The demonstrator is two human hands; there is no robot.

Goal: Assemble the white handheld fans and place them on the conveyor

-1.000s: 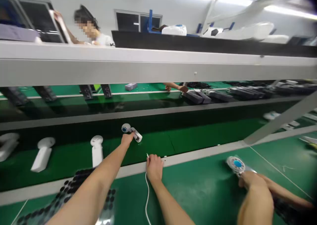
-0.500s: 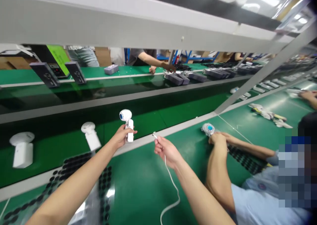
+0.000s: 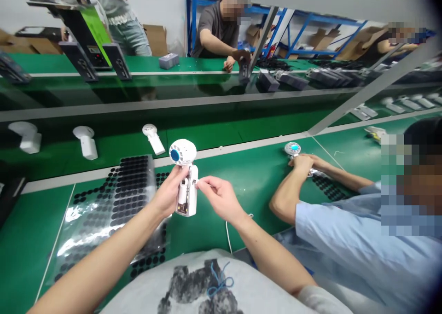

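Open green bench surface (image 3: 214, 166) ahead of the raised left hand (image 3: 169, 196) and right hand (image 3: 221, 199), clear as far as the white strip edging the conveyor. Hemmed in at left by a clear sheet of black adhesive dots (image 3: 113, 199), at right by a co-worker's forearms (image 3: 293, 185) reaching across to a second fan (image 3: 293, 149). Three white handheld fans (image 3: 154, 138) spaced along the belt, gaps between them. Slanted grey frame post (image 3: 366, 90) barring the far right.
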